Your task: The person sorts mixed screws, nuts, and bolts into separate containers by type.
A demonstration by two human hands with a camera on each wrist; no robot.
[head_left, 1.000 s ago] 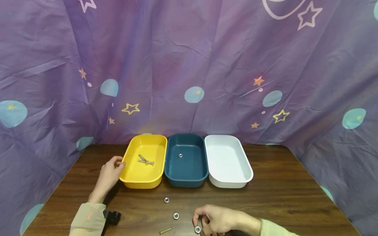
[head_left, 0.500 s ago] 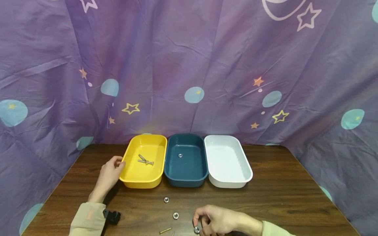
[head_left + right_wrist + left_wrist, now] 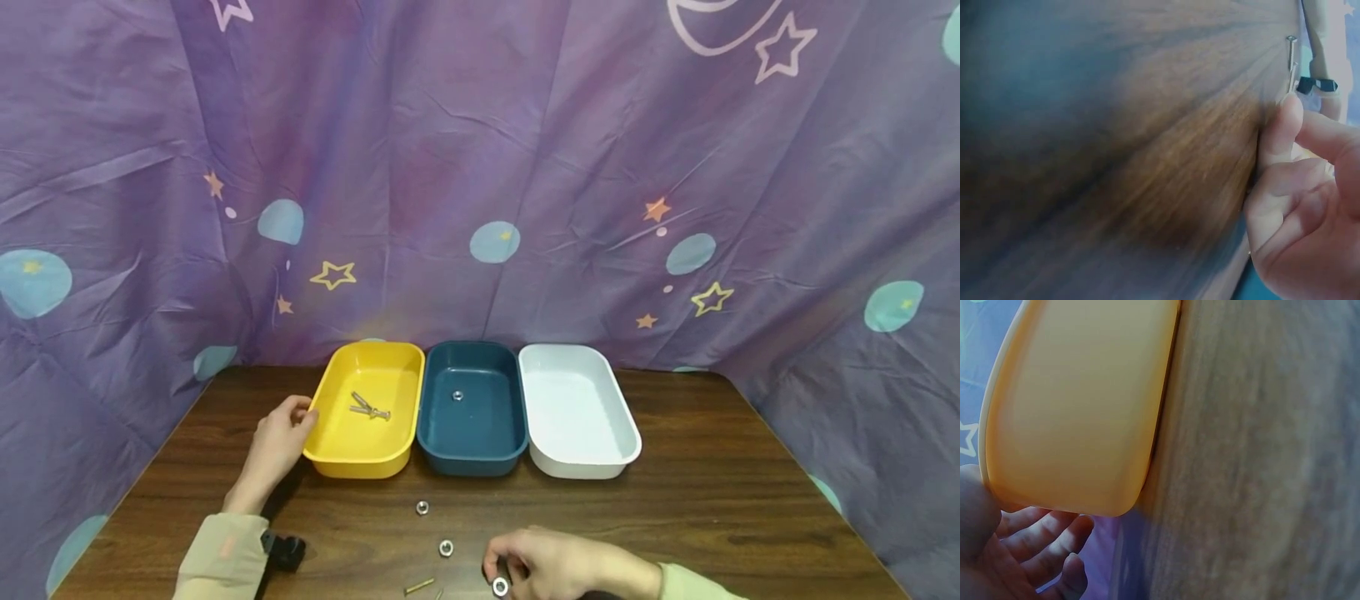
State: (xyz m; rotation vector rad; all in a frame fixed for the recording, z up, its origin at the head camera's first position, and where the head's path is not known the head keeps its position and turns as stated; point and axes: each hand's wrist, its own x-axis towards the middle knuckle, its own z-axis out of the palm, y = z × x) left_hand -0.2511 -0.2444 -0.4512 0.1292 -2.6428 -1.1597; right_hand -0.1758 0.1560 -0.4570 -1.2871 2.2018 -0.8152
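My left hand point(image 3: 277, 437) holds the left rim of the yellow tray point(image 3: 330, 446); in the left wrist view its fingers point(image 3: 1054, 550) bend beside the tray's end wall. Several silver screws point(image 3: 370, 408) lie in that tray. At the front of the table, my right hand point(image 3: 551, 562) pinches a hex nut point(image 3: 500, 587) between thumb and index finger. In the right wrist view the curled fingers point(image 3: 1285, 125) hide this nut. Two more nuts lie to its left, a nearer nut point(image 3: 446, 548) and a farther nut point(image 3: 422, 507).
A dark blue tray point(image 3: 474, 467) with one nut point(image 3: 457, 396) in it stands beside the yellow one. Right of it is a white tray point(image 3: 585, 469). A brass-coloured screw point(image 3: 419, 586) lies at the front edge of view, with another screw tip point(image 3: 439, 594) beside it.
The right hand's index finger has shifted slightly left and the nut at its fingertips has tilted and moved a little. The left hand and trays stay where they were.
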